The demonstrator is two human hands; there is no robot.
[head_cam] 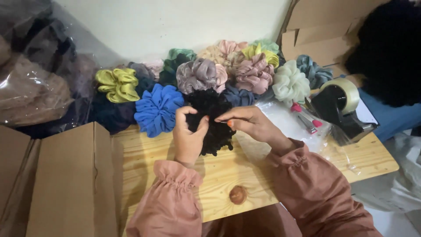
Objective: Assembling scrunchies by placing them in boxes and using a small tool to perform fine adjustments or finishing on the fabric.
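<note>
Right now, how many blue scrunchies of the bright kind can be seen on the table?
1: the bright blue scrunchie lies left of the black scrunchie both hands hold. Darker blue ones are nearby; others may be hidden.

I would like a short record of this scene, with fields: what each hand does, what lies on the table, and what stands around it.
left hand: grips the black scrunchie from the left
right hand: pinches the black scrunchie from the right, fingertips closed
table: light wood
behind the hands: a pile of scrunchies, among them a blue one, a yellow-green one and a cream one
right side: tape dispenser, clear plastic bags
left front: cardboard box
</note>
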